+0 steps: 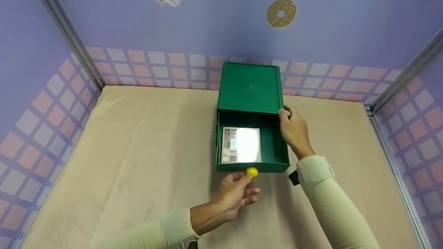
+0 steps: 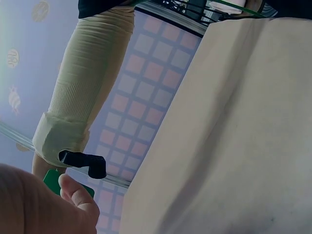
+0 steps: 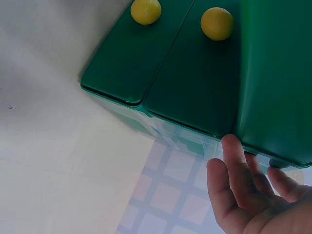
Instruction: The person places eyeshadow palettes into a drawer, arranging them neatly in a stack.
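A green drawer cabinet (image 1: 251, 87) stands against the back wall, its top drawer (image 1: 274, 167) pulled out toward me. At the drawer's front, my left hand (image 1: 229, 195) pinches the round yellow knob (image 1: 252, 172) between thumb and index finger; the other fingers stick out loosely. Inside the drawer, on the left, lies a flat square case (image 1: 227, 145) with a grid of small coloured squares and strong glare. My right hand (image 1: 296, 132) rests against the cabinet's right side near the front edge, and in the right wrist view its fingers (image 3: 234, 151) touch that side.
Two lower drawers, with a yellow knob (image 3: 146, 10) and another yellow knob (image 3: 217, 23), are closed. A beige cloth (image 1: 151, 146) covers the table. Patterned walls (image 1: 198, 26) with metal corner rails (image 1: 415, 61) enclose the back and sides.
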`<action>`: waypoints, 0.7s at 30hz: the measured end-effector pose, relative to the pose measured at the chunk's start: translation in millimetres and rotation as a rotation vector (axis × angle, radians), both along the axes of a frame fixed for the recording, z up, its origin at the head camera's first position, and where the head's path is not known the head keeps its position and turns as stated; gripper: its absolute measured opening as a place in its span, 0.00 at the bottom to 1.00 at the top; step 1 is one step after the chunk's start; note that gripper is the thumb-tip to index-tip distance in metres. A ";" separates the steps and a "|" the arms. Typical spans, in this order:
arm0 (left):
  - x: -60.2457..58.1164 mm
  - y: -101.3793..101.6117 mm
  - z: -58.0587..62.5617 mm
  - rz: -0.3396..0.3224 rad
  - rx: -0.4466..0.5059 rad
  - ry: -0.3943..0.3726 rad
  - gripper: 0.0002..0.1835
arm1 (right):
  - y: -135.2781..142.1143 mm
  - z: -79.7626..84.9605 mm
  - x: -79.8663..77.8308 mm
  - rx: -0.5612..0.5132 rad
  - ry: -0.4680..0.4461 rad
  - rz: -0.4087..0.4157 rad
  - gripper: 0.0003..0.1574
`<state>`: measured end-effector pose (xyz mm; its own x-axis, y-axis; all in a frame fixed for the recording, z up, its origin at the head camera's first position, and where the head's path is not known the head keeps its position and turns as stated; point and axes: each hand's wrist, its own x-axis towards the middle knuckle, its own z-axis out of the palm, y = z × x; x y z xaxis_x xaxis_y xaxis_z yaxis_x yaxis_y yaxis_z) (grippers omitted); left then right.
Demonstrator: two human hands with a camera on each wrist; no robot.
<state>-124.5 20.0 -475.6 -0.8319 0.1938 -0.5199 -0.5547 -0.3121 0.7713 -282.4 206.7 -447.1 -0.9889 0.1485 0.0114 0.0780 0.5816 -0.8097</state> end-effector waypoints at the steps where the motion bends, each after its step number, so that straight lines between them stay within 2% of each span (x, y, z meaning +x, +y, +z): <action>1: -0.2 0.3 -0.2 0.003 -0.002 -0.002 0.23 | 0.0 -0.4 -0.2 -0.002 -0.002 0.001 0.32; 10: -3.9 0.8 1.1 0.035 -0.031 0.038 0.21 | -1.4 1.0 2.1 -0.001 -0.014 0.000 0.33; 21: -22.5 -0.1 3.6 0.076 -0.075 0.094 0.19 | -0.3 3.4 1.0 0.006 -0.032 0.002 0.32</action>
